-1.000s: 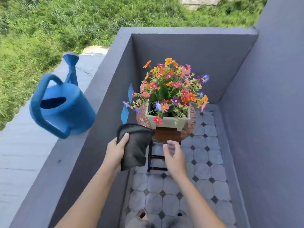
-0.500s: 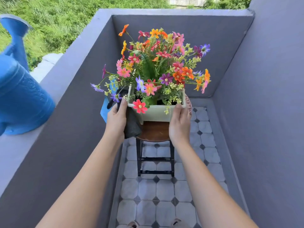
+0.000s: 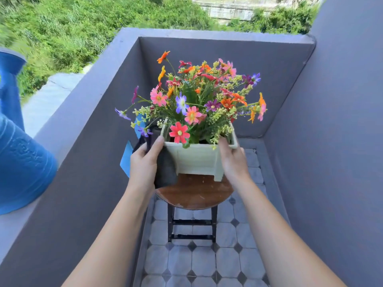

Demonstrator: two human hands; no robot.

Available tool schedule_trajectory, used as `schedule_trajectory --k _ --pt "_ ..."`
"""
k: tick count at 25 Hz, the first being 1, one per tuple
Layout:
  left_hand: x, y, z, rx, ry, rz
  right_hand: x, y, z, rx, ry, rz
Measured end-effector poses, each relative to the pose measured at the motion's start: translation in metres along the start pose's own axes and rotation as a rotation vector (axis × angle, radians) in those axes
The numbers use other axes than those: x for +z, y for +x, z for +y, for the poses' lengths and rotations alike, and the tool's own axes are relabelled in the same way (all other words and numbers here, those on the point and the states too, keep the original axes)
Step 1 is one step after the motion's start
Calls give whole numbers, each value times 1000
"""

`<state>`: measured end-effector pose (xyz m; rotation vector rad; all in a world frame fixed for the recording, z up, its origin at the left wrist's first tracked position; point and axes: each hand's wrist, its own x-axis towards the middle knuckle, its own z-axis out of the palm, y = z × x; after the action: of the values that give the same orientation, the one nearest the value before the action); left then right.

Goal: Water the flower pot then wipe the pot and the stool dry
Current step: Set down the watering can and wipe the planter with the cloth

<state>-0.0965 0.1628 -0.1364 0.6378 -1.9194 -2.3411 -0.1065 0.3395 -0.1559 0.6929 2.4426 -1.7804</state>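
A pale green square flower pot full of colourful flowers sits tilted over the round brown wooden stool, its near foot seemingly lifted off the seat. My left hand presses a dark grey cloth against the pot's left side, thumb at the rim. My right hand grips the pot's right side. The stool has black legs.
A blue watering can stands on the grey ledge at my left. Grey balcony walls close in on the left, far side and right. The floor is tiled. Blue tape pieces stick on the left wall by the cloth.
Both hands went from reaching toward the pot to holding its sides, the cloth now pressed on the left. The pot has been tipped or raised from the seat.
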Motion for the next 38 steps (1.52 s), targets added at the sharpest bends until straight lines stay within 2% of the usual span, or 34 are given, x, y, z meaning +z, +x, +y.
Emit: schedule_trajectory --k 6,8,10,12,14,16,19,20,22,24,26,27,31,32,33,35,36,38 --pt "15 11 11 52 36 66 9 27 -17 83 274 27" --pt "25 11 15 42 -21 71 8 36 -18 98 269 -19" --pt "28 16 13 -44 -50 113 5 39 -22 119 247 -84" --pt "30 19 8 -71 -13 119 -1 39 -28 126 232 -132" --pt "36 18 -6 86 200 112 -3 40 -31 125 229 -144" --pt "47 13 -17 320 415 220 -2 41 -33 140 214 -130" --pt "63 2 -35 544 642 341 -3 39 -33 149 209 -134" --pt "68 -3 -42 580 690 296 -4 40 -31 152 199 -138" --pt "78 -14 -42 524 607 212 -8 41 -31 161 179 -152" --pt "78 -16 -33 512 537 335 -14 41 -33 182 158 -184" --pt "71 -9 -25 600 607 506 -18 39 -34 174 153 -217" --pt "70 -6 -27 678 673 519 -19 39 -34 161 153 -226" --pt "77 -19 -53 1081 975 284 -22 37 -41 168 148 -254" --pt "72 -17 -56 1119 1018 258 -24 36 -44 175 156 -259" --pt "67 -12 -56 1079 1022 304 -27 37 -46 185 156 -280" --pt "61 -4 -44 869 903 468 -31 38 -47 190 139 -346" --pt "61 -3 -40 813 848 495 -32 39 -47 187 134 -359" --pt "61 -7 -38 848 852 442 -35 39 -47 191 129 -360"
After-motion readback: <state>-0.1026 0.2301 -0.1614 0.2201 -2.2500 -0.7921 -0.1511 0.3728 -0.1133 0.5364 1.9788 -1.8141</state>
